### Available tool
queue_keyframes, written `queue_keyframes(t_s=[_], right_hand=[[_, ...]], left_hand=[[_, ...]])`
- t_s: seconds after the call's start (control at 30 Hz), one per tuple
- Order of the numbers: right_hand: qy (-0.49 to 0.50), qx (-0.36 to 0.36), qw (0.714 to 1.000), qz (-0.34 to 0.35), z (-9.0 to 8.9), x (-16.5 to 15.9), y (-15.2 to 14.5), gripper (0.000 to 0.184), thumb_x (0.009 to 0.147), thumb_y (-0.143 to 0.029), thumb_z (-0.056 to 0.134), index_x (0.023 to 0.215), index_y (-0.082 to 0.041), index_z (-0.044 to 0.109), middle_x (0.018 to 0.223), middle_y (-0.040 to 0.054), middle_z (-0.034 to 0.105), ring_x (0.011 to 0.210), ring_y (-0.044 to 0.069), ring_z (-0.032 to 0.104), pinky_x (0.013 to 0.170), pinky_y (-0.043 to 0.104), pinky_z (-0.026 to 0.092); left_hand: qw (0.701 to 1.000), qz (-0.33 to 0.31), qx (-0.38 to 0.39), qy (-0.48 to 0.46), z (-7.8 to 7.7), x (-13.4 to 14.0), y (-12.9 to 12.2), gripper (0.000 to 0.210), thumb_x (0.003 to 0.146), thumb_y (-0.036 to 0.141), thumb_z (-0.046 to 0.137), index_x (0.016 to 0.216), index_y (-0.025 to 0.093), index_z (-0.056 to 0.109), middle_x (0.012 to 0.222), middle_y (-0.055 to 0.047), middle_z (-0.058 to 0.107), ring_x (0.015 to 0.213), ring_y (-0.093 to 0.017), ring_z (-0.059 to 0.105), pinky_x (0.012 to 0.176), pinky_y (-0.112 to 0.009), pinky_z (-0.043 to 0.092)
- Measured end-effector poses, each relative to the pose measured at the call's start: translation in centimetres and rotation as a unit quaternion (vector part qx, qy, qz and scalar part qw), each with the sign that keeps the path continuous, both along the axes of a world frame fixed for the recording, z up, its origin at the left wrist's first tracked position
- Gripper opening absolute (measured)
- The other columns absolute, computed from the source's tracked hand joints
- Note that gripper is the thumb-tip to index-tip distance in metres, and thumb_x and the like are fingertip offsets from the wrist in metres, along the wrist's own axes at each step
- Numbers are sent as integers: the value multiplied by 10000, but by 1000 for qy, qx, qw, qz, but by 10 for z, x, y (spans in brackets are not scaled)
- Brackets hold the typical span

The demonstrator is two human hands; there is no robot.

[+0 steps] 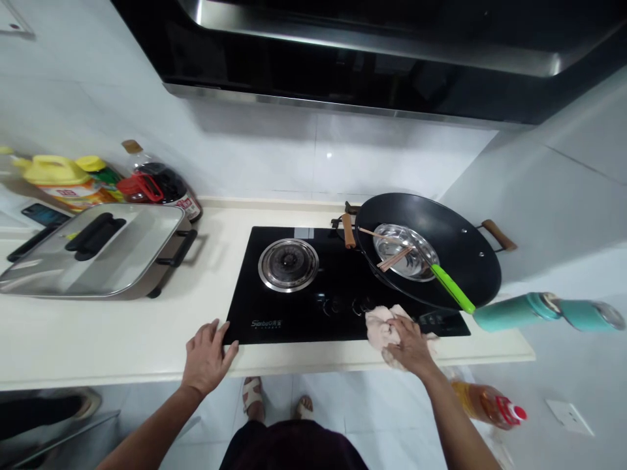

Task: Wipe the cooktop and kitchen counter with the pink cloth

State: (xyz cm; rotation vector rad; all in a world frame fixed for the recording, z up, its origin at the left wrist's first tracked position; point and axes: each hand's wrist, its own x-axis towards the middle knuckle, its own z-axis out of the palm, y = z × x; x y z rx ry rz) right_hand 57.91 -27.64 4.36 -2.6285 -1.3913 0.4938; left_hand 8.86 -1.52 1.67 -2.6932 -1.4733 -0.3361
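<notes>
My right hand (410, 344) presses a pale pink cloth (381, 326) against the front right edge of the black glass cooktop (294, 313), its fingers bent over the fabric. Beside the cooktop's front left corner, my left hand (209, 356) rests on the counter with its fingers spread and nothing in it. A round burner (289, 264) lies bare on the cooktop's left side. On the right side stands a large black wok (460, 254) with wooden handles. Inside it are a steel bowl (416, 266), several chopsticks (394, 259) and a utensil with a green handle (453, 288).
An electric pan with a glass lid (142, 245) stands on the counter at left, with bottles behind it, one of dark sauce (171, 183). A teal flask (519, 312) is by the wok. The range hood (343, 72) hangs above. An oil bottle (484, 401) is below the counter.
</notes>
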Motion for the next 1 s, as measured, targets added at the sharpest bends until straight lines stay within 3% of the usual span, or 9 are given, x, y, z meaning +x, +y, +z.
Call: queue_keyframes(t_s=[0.17,0.33,0.47,0.67,1.0], right_hand=[[-52,-16,995,-84,3,38,31,548,888,-309,559,1428,-222,562,1470,117,562,1263,318,551,1033,438,441],[-52,-50,997,-33,23,38,94,566,895,-274,594,1460,-243,565,1439,109,606,1337,293,539,1108,371,395],[-43,-62,997,-10,33,27,136,526,897,-320,626,1420,-267,599,1394,105,613,1278,302,572,1054,377,418],[6,-74,994,86,38,-4,189,447,826,-295,735,1267,-315,666,1249,35,582,1093,207,626,935,278,422],[45,-94,992,74,41,-52,220,638,856,-524,719,1397,-243,531,1242,91,524,1056,238,654,917,308,444]], left_hand=[[1000,-7,2,1,-1,-1,-1,576,977,528,416,1344,126,606,1373,-232,586,1287,-390,505,977,-548,459],[1000,-15,14,0,-1,-2,-1,570,987,526,409,1334,121,611,1371,-233,588,1281,-391,504,974,-546,465],[1000,-23,16,-5,-2,-3,-2,565,989,524,417,1330,120,617,1369,-232,589,1277,-392,507,971,-545,467],[999,-23,14,-17,-4,-4,-3,558,978,518,446,1338,128,617,1375,-232,593,1279,-398,506,976,-553,465],[999,-19,5,-34,-5,-3,-5,548,970,521,462,1339,149,624,1384,-223,591,1290,-402,497,994,-567,453]])
